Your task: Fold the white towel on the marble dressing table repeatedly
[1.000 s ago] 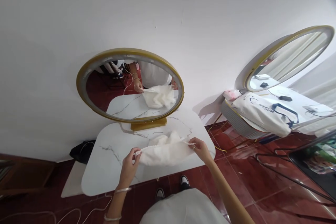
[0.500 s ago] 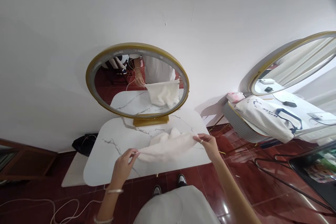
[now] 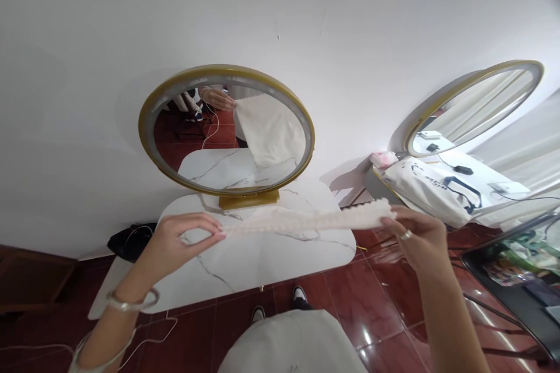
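Note:
A white cloth (image 3: 306, 220) with a scalloped edge is stretched between my two hands, above a white marbled table (image 3: 227, 271). My left hand (image 3: 186, 239) pinches one end of the edge between thumb and fingers. At the other end, my right hand (image 3: 415, 236), with a ring on it, grips a corner of the cloth. From above I see mostly the upper edge. The oval gold-framed mirror (image 3: 196, 145) behind it reflects the cloth hanging down as a broad sheet.
To the right stand another table with a second oval mirror (image 3: 476, 108), a white printed bag (image 3: 429, 186) and a pink-and-white packet (image 3: 383, 159). A black tray-like surface (image 3: 481, 268) holds coloured items. A black bag (image 3: 131, 242) and a white cable (image 3: 153, 339) are at left.
Both hands have risen and spread wider apart. The cloth, bunched low over the table before, is now lifted off it and pulled taut along its edge.

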### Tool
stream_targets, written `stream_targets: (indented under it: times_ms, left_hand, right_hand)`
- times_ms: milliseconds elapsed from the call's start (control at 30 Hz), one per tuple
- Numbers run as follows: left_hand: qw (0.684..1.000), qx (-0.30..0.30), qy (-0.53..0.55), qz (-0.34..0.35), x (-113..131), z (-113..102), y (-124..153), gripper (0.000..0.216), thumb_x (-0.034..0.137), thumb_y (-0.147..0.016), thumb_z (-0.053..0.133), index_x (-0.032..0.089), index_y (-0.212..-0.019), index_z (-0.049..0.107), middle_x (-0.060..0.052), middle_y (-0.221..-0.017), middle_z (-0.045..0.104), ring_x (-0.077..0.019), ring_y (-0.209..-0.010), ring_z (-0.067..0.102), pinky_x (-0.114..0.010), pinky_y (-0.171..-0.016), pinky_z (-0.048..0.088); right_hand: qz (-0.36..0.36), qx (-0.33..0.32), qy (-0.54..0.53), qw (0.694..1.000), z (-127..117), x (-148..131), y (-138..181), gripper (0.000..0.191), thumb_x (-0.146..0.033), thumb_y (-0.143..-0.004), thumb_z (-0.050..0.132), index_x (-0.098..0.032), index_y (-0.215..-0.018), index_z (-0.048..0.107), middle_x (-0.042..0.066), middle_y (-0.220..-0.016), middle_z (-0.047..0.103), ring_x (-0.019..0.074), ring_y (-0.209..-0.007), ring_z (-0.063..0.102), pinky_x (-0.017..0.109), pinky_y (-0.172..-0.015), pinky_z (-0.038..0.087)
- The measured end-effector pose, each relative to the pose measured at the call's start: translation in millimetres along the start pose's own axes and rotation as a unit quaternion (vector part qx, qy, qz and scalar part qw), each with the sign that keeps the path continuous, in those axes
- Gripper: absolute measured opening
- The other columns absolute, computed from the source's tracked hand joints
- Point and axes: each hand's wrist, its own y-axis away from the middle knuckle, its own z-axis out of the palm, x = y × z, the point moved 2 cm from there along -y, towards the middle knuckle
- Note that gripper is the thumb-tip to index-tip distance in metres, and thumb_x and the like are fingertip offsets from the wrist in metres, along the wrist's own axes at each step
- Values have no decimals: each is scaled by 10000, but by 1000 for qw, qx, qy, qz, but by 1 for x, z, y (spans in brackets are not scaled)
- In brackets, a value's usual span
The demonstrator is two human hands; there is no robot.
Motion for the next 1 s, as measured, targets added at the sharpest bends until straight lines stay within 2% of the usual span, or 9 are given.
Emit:
stream_targets:
  times_ms: [133, 267, 433, 600, 733, 800, 867, 933, 1000]
  left_hand:
    - [992, -112, 44, -45, 12, 2, 15, 290, 544, -735, 642, 288, -601, 666, -10, -660, 677, -174, -626, 656, -317, -604, 594]
    - [983, -144, 85, -81, 7, 24, 2, 251, 512, -739, 643, 279, -653, 675, -18, -716, 696, -186, -689, 665, -327, -669, 598]
    - [977, -147, 107, -112, -30, 87, -38, 202, 422, -775, 591, 240, -777, 680, -16, -813, 715, -183, -765, 662, -338, -785, 570]
    - [987, -125, -4, -99, -75, 160, -74, 212, 212, -764, 454, 213, -684, 650, -20, -771, 661, -149, -664, 587, -275, -656, 515]
    - [985, -97, -53, -129, -102, 203, -107, 299, 107, -753, 404, 201, -692, 681, -59, -843, 656, -178, -783, 622, -311, -775, 506]
    - [983, -73, -77, -150, -109, 218, -119, 327, 87, -774, 391, 188, -826, 697, -78, -947, 642, -194, -886, 626, -332, -856, 491]
    - [977, -55, -101, -177, -111, 232, -117, 353, 89, -788, 412, 177, -1010, 672, -111, -1118, 596, -223, -986, 617, -358, -884, 485]
    - [970, -50, -120, -207, -109, 248, -96, 408, 112, -782, 472, 164, -1163, 608, -165, -1288, 504, -283, -1084, 591, -406, -876, 493]
    - [965, -52, -134, -221, -107, 265, -62, 447, 148, -779, 523, 154, -1223, 569, -201, -1389, 421, -339, -1189, 531, -458, -913, 481]
  right_hand:
    - [27, 30, 21, 999, -39, 4, 40, 247, -291, -535, 890, -223, -690, 710, 28, -758, 702, 191, -757, 668, 284, -637, 560]
    - [91, 26, 31, 995, -47, 30, 41, 260, -314, -549, 881, -223, -736, 726, 29, -755, 711, 171, -698, 660, 275, -609, 553]
    - [156, -4, 69, 985, -24, 94, -8, 347, -410, -516, 858, -180, -726, 704, 49, -736, 711, 186, -682, 653, 296, -604, 537]
    - [161, -4, 117, 980, 3, 165, -60, 381, -405, -457, 818, -177, -694, 626, 33, -664, 674, 156, -582, 603, 255, -512, 471]
    - [194, 4, 137, 971, 26, 212, -100, 387, -390, -455, 791, -176, -700, 582, 54, -665, 667, 146, -458, 561, 263, -421, 436]
    - [198, 4, 139, 970, 38, 226, -117, 408, -417, -508, 759, -168, -784, 591, 95, -779, 689, 174, -518, 615, 287, -465, 485]
    - [189, -3, 136, 972, 48, 234, -124, 501, -442, -574, 723, -164, -969, 590, 149, -1015, 679, 222, -707, 685, 323, -597, 546]
    - [174, -17, 134, 975, 52, 236, -111, 638, -461, -622, 697, -180, -1168, 527, 183, -1267, 575, 272, -945, 677, 368, -748, 558]
    - [162, -41, 135, 977, 51, 238, -80, 707, -477, -652, 685, -197, -1265, 473, 184, -1392, 474, 309, -1114, 611, 420, -859, 532]
